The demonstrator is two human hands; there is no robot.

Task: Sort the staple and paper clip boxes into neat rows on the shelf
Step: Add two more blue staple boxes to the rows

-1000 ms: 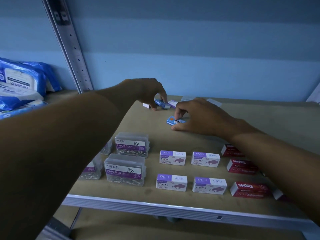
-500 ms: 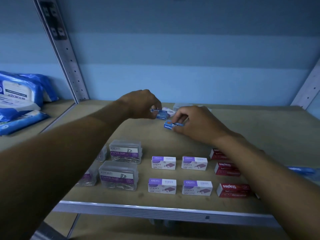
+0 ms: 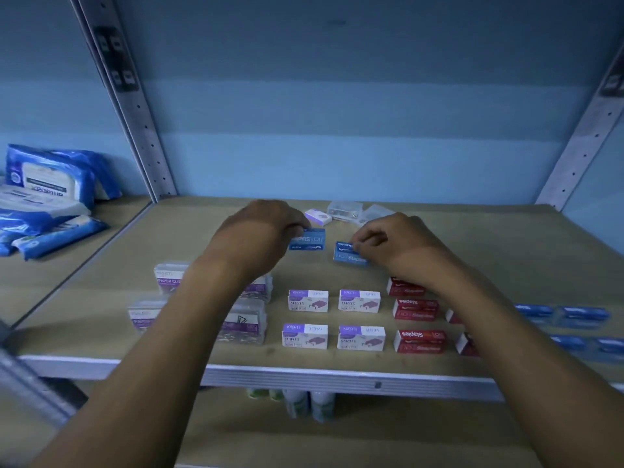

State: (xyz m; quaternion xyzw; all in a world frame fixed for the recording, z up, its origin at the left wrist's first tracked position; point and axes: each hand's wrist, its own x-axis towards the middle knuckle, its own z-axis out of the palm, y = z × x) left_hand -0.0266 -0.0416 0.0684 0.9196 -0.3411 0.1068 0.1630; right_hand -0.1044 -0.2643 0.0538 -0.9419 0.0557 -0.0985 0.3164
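Head view. Both bare forearms reach over a brown shelf (image 3: 506, 251) toward its middle. The left hand (image 3: 266, 231) pinches a blue staple box (image 3: 309, 239) at its left end, fingers closed on it; whether the box rests on the board or is lifted cannot be told. The right hand (image 3: 398, 241) grips a second blue box (image 3: 347, 255) at its upper right corner, fingertips closed on it, the box tilted. The two blue boxes lie near each other, apart. Behind them, near the back wall, sit a loose white-purple box (image 3: 318, 216) and clear cases (image 3: 344, 209).

Toward the front edge: clear paper clip boxes (image 3: 167, 276) at left, partly hidden by the left arm; four white-purple staple boxes (image 3: 308, 300) in two rows of two at centre; red staple boxes (image 3: 418, 341) to their right, in rows; blurred blue boxes (image 3: 580, 315) at far right. Blue wipe packs (image 3: 50, 177) lie on the neighbouring shelf at left.
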